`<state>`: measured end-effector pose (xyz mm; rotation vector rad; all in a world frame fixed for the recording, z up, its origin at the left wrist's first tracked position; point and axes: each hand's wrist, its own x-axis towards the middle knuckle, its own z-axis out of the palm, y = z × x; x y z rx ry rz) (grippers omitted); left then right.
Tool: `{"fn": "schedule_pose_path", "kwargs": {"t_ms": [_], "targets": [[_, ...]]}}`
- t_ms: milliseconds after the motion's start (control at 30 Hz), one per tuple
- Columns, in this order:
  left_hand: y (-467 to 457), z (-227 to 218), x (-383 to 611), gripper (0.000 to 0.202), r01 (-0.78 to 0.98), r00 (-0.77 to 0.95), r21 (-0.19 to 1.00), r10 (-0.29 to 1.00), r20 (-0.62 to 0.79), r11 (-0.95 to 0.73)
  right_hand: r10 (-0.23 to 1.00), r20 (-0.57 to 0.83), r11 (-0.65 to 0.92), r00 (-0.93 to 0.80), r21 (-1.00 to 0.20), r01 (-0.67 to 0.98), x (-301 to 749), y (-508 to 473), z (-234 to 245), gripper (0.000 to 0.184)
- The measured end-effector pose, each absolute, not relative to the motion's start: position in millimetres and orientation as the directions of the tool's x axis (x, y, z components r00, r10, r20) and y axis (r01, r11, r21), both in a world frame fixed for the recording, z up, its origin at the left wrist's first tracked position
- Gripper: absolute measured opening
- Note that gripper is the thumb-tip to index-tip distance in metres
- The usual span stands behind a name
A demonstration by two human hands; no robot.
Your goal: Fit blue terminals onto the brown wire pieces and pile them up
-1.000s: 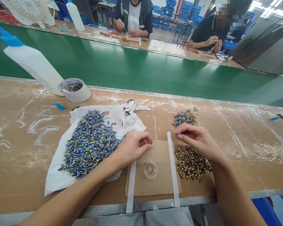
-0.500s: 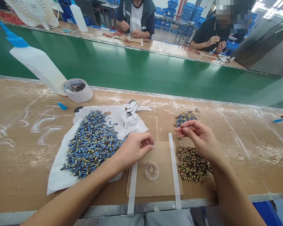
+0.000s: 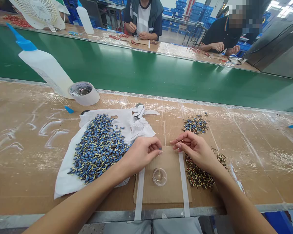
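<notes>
My left hand (image 3: 146,152) is closed in a pinch at the right edge of the blue-and-yellow pile. A speck of blue shows at its fingertips, a small blue piece too tiny to identify further. Facing it, my right hand (image 3: 196,149) pinches a tiny reddish and pale piece between thumb and fingers. The two hands are a short gap apart above a taped cardboard pad (image 3: 171,191). On the pad stands a small clear cup (image 3: 159,177). Many small blue, yellow and black pieces (image 3: 97,149) lie on white cloth (image 3: 63,182). Brown, yellow and red pieces (image 3: 200,174) lie beneath my right hand.
A smaller blue-and-yellow heap (image 3: 195,125) lies behind my right hand. At the back left are a white squeeze bottle (image 3: 46,68), a tape roll (image 3: 88,97) and a blue cap (image 3: 68,109). Beyond the green belt (image 3: 136,68), two people work at another bench.
My right hand has moved left and down from beside the small blue heap, toward my left hand. My left hand keeps its pinch almost in place. The view has shifted slightly.
</notes>
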<state>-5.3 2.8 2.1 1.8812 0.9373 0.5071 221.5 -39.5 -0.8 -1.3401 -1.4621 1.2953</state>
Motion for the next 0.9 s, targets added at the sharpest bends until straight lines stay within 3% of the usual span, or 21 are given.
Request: {"fn": "schedule_pose_path", "kwargs": {"t_ms": [100, 267, 533, 900], "targets": [[2, 3, -5, 0.005, 0.384, 0.628, 0.884, 0.777, -0.04, -0.265, 0.962, -0.125, -0.046, -0.241, -0.95, 0.309, 219, -39, -4, 0.013], [1, 4, -6, 0.007, 0.35, 0.64, 0.9, 0.768, -0.027, -0.26, 0.954, 0.01, 0.168, -0.3, -0.845, 0.508, 214, -38, -5, 0.012], [2, 2, -6, 0.009, 0.364, 0.615, 0.909, 0.786, -0.069, -0.205, 0.971, -0.135, -0.074, -0.197, -0.954, 0.289, 214, -41, 1, 0.012], [2, 3, -5, 0.008, 0.434, 0.59, 0.765, 0.792, 0.157, -0.475, 0.979, -0.194, -0.187, -0.06, -0.978, 0.095, 195, -44, -4, 0.021]]}}
